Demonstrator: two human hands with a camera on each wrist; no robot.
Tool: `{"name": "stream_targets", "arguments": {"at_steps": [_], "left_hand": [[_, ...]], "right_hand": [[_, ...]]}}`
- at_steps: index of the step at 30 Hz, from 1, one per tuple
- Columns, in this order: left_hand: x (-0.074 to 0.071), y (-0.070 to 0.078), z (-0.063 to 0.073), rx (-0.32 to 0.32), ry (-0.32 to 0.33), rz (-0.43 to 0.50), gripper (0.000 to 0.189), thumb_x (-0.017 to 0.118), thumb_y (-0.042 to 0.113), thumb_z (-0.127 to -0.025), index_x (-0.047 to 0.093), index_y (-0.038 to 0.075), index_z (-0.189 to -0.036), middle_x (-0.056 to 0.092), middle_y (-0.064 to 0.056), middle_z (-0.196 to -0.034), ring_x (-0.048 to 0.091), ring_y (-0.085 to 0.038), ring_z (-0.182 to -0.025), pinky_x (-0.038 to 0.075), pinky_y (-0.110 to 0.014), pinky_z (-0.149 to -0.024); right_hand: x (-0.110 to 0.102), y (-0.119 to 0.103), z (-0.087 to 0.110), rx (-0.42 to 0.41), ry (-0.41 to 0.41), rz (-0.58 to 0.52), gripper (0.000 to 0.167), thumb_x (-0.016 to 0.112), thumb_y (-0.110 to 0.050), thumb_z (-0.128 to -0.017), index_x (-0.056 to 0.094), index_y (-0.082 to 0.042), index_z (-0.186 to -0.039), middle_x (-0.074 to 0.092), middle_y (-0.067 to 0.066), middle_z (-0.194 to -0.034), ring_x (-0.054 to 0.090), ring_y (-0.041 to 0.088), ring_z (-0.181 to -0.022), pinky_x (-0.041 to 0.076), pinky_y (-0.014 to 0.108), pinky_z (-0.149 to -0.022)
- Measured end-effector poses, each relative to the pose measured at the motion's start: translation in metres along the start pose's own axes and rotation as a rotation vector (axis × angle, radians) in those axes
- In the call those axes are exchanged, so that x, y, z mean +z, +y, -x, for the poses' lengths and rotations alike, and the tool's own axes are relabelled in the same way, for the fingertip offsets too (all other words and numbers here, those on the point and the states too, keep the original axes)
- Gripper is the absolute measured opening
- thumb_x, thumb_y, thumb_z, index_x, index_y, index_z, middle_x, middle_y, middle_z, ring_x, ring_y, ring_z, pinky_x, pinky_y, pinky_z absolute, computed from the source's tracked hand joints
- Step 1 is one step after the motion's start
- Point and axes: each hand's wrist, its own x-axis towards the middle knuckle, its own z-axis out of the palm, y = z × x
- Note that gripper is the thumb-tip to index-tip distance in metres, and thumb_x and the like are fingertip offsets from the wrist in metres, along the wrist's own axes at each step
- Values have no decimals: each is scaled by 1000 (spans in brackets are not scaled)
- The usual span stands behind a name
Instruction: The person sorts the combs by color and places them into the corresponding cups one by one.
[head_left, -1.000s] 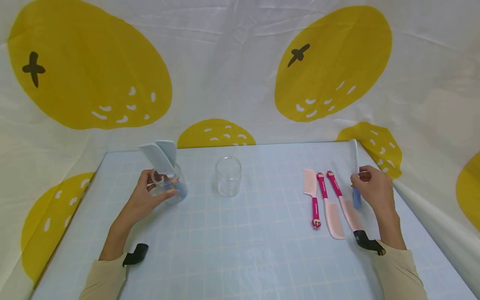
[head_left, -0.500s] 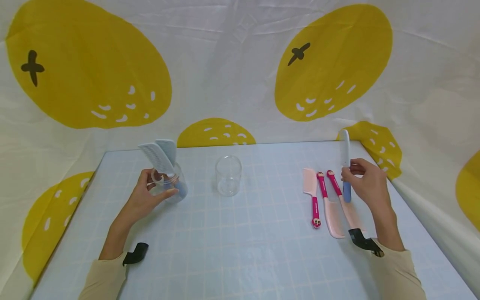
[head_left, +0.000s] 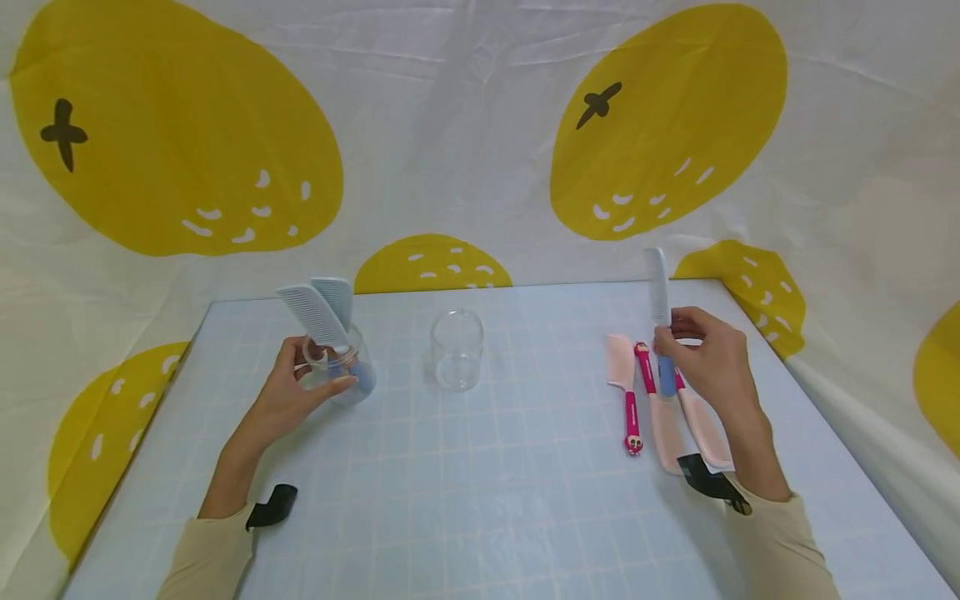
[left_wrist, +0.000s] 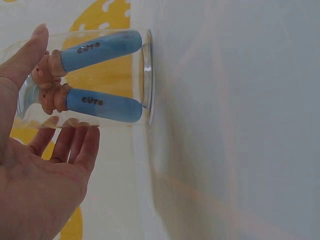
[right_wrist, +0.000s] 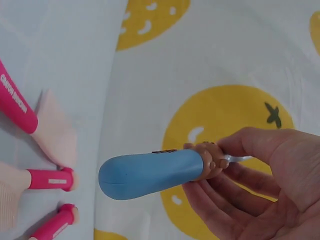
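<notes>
My left hand (head_left: 296,383) grips a clear glass cup (head_left: 363,357) at the left of the table, thumb on one side and fingers on the other. Two light blue combs (head_left: 315,315) stand in it, teeth up; their blue handles (left_wrist: 102,50) point down to the cup's base in the left wrist view. At the right, my right hand (head_left: 712,357) pinches another light blue comb (head_left: 659,287) near the bear-like figure at the top of its handle. This comb is upright above the table, its blue handle (right_wrist: 150,174) hanging free below the fingers.
A second clear glass cup (head_left: 457,354) stands near the table's middle back. Three pink combs with dark pink handles lie at the right: one on the left (head_left: 621,360), a middle comb (head_left: 665,437) and a right comb (head_left: 703,429). A fruit-print cloth (head_left: 480,167) hangs behind.
My right hand has carried the blue comb leftward and up, from beside the pink combs to above them. The left hand and its cup have stayed in place.
</notes>
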Motion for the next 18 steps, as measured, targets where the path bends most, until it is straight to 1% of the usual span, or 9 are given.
{"name": "stream_targets", "arguments": {"at_steps": [5,12,18], "left_hand": [[0,0,0,0,1,-2,81,82,24,-91,24,1,-142,37,-22,-132,37,-35,-125,32,-65,-114],[0,-2,-1,-2,4,1,82,82,25,-91,24,2,-143,37,-21,-132,37,-35,-126,30,-64,-116],[1,-2,-1,0,7,7,82,82,23,-90,23,1,-143,36,-21,-130,37,-34,-125,31,-65,-115]], "right_hand": [[4,-12,2,-37,6,-33,45,69,-35,-99,64,-3,-130,70,19,-120,70,37,-109,55,39,-84],[12,-25,3,-89,10,-86,42,69,-35,-99,66,-4,-127,72,16,-117,72,34,-105,54,22,-83],[20,-35,3,-147,18,-143,39,71,-30,-99,66,-2,-125,73,16,-114,74,32,-100,52,12,-79]]}}
